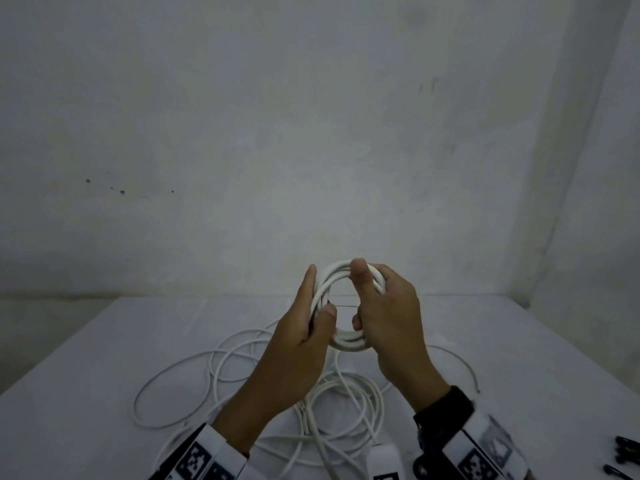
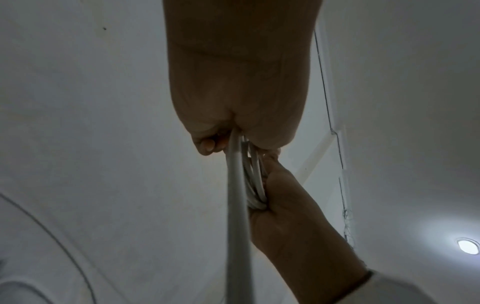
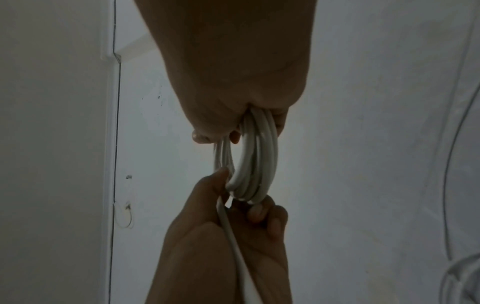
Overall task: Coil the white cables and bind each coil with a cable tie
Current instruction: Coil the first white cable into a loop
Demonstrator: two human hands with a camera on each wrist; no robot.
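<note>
I hold a white cable coil upright above the table, with a hand on each side. My left hand grips the coil's left side, thumb inside the ring and fingers behind it. On the other side, my right hand grips with its thumb over the top and a fingertip curling in from below. In the left wrist view the coil runs between both hands, and one strand trails down. The right wrist view shows the coil edge-on. Loose white cable lies in wide loops on the table below.
The grey table stands against a bare wall. Black cable ties lie at the near right edge. A white plug and a small black piece sit near my right wrist.
</note>
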